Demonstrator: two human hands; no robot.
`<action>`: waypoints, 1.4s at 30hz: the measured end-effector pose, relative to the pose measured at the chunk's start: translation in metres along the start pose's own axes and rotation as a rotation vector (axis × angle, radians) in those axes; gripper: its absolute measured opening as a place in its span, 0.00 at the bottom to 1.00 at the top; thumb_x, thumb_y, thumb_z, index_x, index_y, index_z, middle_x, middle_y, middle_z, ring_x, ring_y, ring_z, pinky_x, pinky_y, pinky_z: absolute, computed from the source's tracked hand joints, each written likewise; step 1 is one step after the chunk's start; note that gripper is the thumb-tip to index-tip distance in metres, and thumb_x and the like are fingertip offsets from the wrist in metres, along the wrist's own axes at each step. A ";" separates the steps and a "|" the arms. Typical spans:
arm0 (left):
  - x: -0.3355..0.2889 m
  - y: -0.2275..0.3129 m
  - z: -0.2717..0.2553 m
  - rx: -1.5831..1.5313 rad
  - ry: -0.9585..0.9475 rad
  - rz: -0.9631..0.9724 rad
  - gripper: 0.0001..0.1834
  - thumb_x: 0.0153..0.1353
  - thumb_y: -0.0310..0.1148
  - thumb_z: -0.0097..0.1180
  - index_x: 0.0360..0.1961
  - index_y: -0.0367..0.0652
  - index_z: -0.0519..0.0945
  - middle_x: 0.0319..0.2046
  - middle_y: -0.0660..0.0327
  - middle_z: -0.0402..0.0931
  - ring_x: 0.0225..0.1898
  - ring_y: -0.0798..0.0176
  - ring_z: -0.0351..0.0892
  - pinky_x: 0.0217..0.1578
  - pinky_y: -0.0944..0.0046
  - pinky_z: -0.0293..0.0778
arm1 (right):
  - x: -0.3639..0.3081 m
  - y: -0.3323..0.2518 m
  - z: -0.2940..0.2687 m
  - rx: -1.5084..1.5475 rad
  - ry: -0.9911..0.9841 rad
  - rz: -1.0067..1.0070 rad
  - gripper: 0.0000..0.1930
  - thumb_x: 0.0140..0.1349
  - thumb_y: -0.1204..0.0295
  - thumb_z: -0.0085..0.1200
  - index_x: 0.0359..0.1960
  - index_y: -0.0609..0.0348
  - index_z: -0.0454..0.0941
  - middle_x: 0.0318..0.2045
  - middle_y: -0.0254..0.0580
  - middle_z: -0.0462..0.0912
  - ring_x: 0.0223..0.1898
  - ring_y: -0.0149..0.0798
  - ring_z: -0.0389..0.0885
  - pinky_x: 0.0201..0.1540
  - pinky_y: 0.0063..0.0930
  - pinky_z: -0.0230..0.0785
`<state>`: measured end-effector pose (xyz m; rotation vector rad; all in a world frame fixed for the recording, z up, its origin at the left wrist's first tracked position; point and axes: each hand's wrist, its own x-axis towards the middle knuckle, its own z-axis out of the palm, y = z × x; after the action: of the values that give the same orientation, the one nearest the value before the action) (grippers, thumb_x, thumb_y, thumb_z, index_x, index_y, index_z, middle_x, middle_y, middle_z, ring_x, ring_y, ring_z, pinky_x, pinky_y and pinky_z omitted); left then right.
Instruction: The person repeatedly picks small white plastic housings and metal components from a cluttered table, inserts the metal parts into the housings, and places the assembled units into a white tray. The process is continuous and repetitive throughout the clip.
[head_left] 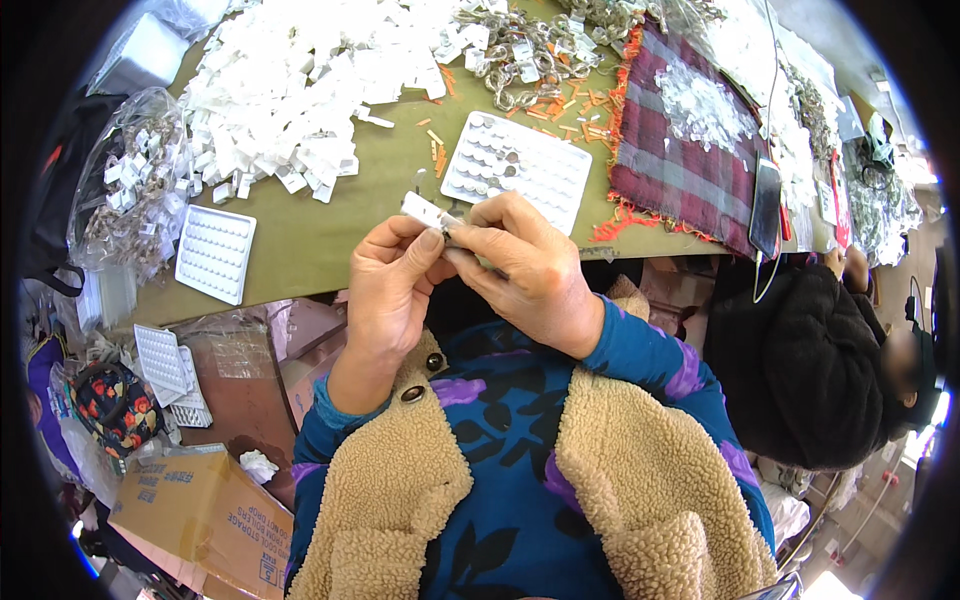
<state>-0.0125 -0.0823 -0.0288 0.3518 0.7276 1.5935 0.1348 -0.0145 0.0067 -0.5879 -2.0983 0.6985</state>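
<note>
In front of my body, a small white rectangular plastic piece (423, 209) is pinched between the thumb and fingers of my left hand (392, 278). My right hand (530, 262) closes its fingertips at the piece's right end, where a tiny dark bit shows; what exactly those fingers grip is partly hidden. Just beyond my right hand lies a white tray (560, 168) with rows of round hollows, some of them holding small round metal-looking parts. A large heap of similar white pieces (290, 90) covers the far left of the green table (400, 160).
A second dimpled tray (215, 254) lies at the table's left edge beside a clear bag of parts (135, 190). Small orange strips (440, 156) are scattered about. Clear pieces (703, 105) rest on a plaid cloth (670, 150) near a phone (765, 205). Another person (810, 360) sits at right.
</note>
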 end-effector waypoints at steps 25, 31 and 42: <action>-0.009 -0.002 0.007 0.539 -0.168 0.588 0.14 0.55 0.21 0.68 0.40 0.35 0.75 0.40 0.52 0.78 0.37 0.66 0.81 0.38 0.68 0.81 | -0.008 -0.015 -0.009 0.282 -0.058 0.480 0.07 0.52 0.82 0.61 0.30 0.64 0.75 0.26 0.34 0.74 0.18 0.22 0.65 0.21 0.20 0.60; -0.009 -0.008 0.008 0.141 -0.164 0.328 0.12 0.59 0.22 0.64 0.41 0.33 0.73 0.39 0.51 0.77 0.32 0.65 0.80 0.31 0.66 0.82 | -0.007 -0.017 -0.013 0.659 -0.140 0.835 0.05 0.57 0.83 0.58 0.34 0.64 0.77 0.26 0.27 0.75 0.23 0.16 0.70 0.23 0.14 0.61; -0.011 -0.012 0.015 0.275 -0.162 0.441 0.12 0.58 0.20 0.65 0.38 0.34 0.73 0.38 0.52 0.77 0.32 0.65 0.81 0.32 0.67 0.83 | -0.011 -0.018 -0.018 0.508 -0.025 0.606 0.02 0.59 0.82 0.57 0.31 0.66 0.77 0.25 0.31 0.76 0.20 0.19 0.67 0.21 0.16 0.60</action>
<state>0.0079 -0.0894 -0.0234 0.8822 0.7799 1.8496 0.1526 -0.0298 0.0214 -0.9240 -1.6538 1.5246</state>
